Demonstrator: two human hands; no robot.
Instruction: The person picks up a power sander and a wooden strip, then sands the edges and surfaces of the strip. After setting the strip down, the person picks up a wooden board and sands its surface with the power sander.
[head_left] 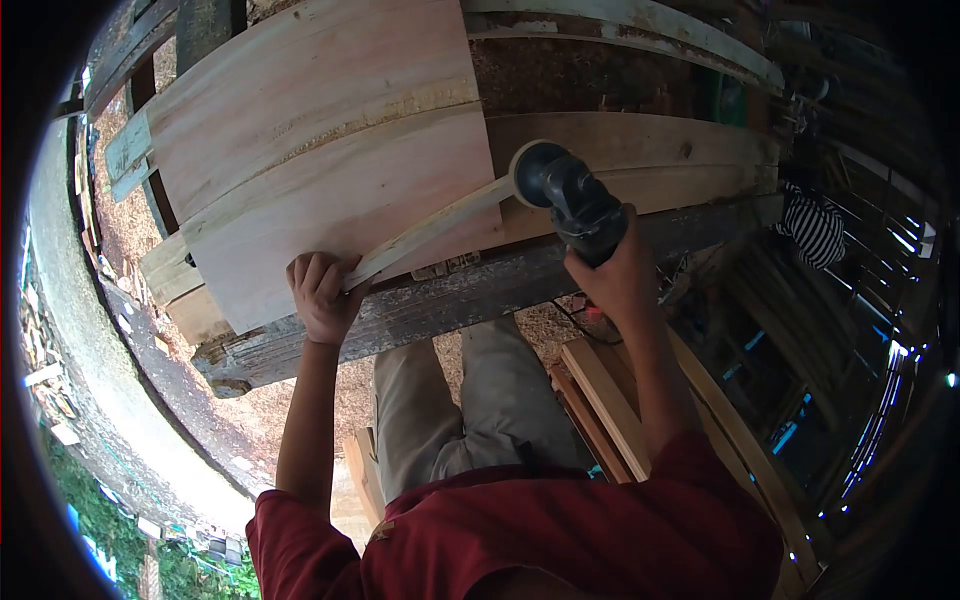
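Note:
My right hand [615,275] is wrapped round the body of a dark power sander [580,205], whose round pale-edged disc meets the far end of a narrow wooden strip [430,233]. The near end of that strip is pinned by my left hand [325,293], with the fingers curled over it. Under the strip lies a wide, pale wooden panel [330,150], made up of boards with a rough seam between them. The panel rests across the workbench, close to its dark front beam [450,295].
A long board [640,140] runs along the bench to the right of the panel. Cut planks [610,400] lean beside my right leg. Sawdust [260,400] covers the ground. A striped cloth [812,228] lies at the right, and a concrete ledge [110,330] runs along the left.

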